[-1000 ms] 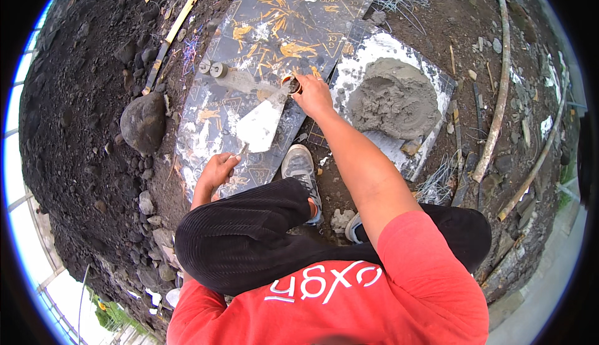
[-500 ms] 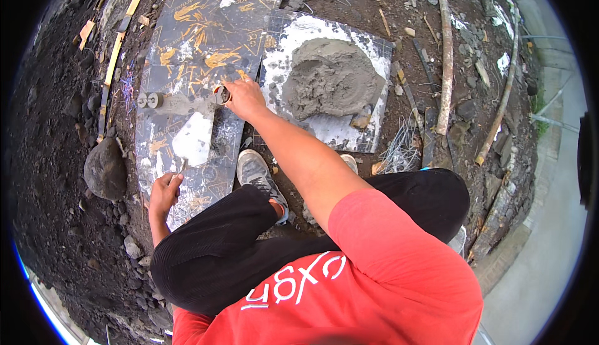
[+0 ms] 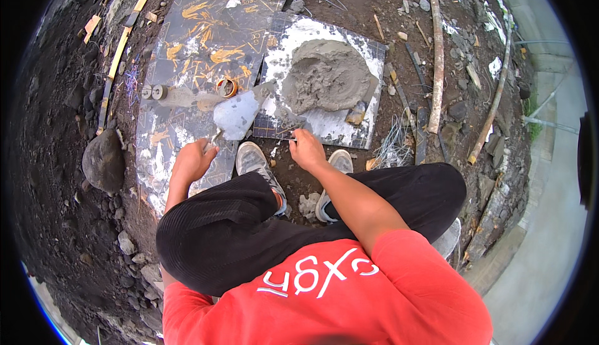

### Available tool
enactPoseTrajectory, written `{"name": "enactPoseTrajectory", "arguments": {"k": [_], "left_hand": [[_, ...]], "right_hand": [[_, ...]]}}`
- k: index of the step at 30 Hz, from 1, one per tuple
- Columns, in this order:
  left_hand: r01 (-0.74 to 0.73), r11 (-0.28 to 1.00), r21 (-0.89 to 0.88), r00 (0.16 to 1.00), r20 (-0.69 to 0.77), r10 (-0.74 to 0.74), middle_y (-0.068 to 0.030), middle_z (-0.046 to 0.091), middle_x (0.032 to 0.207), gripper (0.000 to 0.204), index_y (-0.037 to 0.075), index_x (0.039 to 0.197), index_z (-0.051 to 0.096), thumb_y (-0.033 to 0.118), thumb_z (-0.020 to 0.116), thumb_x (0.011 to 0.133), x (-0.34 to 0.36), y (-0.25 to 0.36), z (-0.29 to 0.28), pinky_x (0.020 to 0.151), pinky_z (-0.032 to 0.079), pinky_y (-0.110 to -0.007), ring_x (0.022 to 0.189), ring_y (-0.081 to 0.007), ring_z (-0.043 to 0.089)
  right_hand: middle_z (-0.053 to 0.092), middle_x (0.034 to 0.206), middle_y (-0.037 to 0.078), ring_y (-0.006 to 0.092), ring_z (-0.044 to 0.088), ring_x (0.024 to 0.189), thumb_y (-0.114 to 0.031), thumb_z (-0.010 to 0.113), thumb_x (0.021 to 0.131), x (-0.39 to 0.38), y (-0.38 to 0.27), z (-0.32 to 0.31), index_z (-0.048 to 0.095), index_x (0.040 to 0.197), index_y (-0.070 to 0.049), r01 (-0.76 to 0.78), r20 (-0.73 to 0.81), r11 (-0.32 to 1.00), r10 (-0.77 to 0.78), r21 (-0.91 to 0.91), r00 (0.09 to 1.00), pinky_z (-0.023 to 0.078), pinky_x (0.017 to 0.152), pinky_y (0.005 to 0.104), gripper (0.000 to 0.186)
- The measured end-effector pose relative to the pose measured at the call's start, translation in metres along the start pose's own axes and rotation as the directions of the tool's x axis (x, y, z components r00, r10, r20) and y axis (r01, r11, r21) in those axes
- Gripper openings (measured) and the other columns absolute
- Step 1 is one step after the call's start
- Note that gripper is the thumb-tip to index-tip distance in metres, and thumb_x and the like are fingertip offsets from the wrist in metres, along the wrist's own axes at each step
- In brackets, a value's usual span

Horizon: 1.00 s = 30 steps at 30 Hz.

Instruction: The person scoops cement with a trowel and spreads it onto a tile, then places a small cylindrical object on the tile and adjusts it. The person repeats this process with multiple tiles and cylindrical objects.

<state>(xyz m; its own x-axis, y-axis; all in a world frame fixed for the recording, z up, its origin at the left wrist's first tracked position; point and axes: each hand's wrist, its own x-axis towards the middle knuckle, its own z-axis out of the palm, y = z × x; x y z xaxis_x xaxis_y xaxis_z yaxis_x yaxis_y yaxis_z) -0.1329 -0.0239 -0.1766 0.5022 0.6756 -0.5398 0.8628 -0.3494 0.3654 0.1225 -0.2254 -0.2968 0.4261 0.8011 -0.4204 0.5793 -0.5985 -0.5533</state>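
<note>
My left hand (image 3: 195, 159) is closed around the handle of a trowel with a broad pale blade (image 3: 236, 115), which lies over the dark panel (image 3: 181, 120) by its right edge. Just beyond the blade stands a short orange-rimmed round mould (image 3: 227, 88) with grey material inside. My right hand (image 3: 307, 149) pinches a thin-handled tool at the near edge of the mortar board (image 3: 340, 134); its far end blends into grey smears, so its kind is unclear. A big heap of wet mortar (image 3: 331, 73) covers most of that board. Two small grey cylinders (image 3: 153, 92) rest at the panel's left edge.
A brownish block (image 3: 356, 113) sits on the board's near right corner. Tangled wire (image 3: 395, 139) and long wooden poles (image 3: 437, 51) lie to the right. On the left are a large rock (image 3: 103, 162) and a wood strip (image 3: 120, 51). My shoes are close to the board.
My right hand has let go of the round mould and come back to the board's near edge, now gripping a thin tool. My left hand has moved the trowel rightward and away from me.
</note>
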Motion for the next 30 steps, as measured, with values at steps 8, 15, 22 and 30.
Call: {"name": "enactPoseTrajectory", "arguments": {"k": [8, 15, 22, 30], "left_hand": [[-0.078, 0.987, -0.142, 0.971, 0.213, 0.107, -0.0142, 0.065, 0.068, 0.046, -0.004, 0.090, 0.068, 0.042, 0.065, 0.096, 0.023, 0.015, 0.006, 0.064, 0.052, -0.042, 0.061, -0.0258, 0.067], [-0.077, 0.984, -0.157, 0.951, 0.284, 0.120, -0.0189, 0.065, 0.066, 0.048, -0.005, 0.090, 0.068, 0.043, 0.064, 0.096, 0.040, 0.028, 0.008, 0.067, 0.052, -0.045, 0.059, -0.0324, 0.068], [-0.132, 0.959, -0.252, 0.939, 0.279, 0.202, -0.0089, 0.061, 0.064, 0.046, -0.003, 0.084, 0.066, 0.041, 0.064, 0.097, 0.054, 0.037, 0.023, 0.058, 0.050, -0.038, 0.055, -0.0203, 0.062], [0.020, 0.884, -0.467, 0.920, 0.355, 0.167, -0.0021, 0.057, 0.064, 0.043, 0.000, 0.081, 0.066, 0.041, 0.066, 0.097, 0.040, 0.024, 0.040, 0.050, 0.044, -0.031, 0.053, -0.0127, 0.056]], "right_hand": [[0.071, 0.121, 0.021, 0.0378, 0.066, 0.117, -0.030, 0.065, 0.095, -0.001, 0.002, -0.069, 0.068, 0.120, -0.003, 0.060, 0.480, 0.960, 0.082, -0.274, 0.874, 0.052, 0.100, 0.0475, 0.038], [0.071, 0.123, 0.023, 0.0380, 0.067, 0.117, -0.034, 0.064, 0.093, 0.009, 0.038, -0.074, 0.071, 0.118, 0.002, -0.185, 0.371, 0.938, 0.291, -0.295, 0.882, 0.053, 0.099, 0.0466, 0.044], [0.070, 0.118, 0.029, 0.0434, 0.068, 0.111, -0.038, 0.064, 0.088, 0.005, 0.092, -0.064, 0.073, 0.111, 0.005, -0.341, 0.273, 0.901, 0.410, -0.268, 0.870, 0.053, 0.098, 0.0478, 0.049], [0.069, 0.120, 0.030, 0.0440, 0.067, 0.114, -0.040, 0.064, 0.088, 0.007, 0.096, -0.061, 0.073, 0.113, 0.006, -0.366, 0.258, 0.889, 0.435, -0.277, 0.862, 0.053, 0.100, 0.0476, 0.053]]}}
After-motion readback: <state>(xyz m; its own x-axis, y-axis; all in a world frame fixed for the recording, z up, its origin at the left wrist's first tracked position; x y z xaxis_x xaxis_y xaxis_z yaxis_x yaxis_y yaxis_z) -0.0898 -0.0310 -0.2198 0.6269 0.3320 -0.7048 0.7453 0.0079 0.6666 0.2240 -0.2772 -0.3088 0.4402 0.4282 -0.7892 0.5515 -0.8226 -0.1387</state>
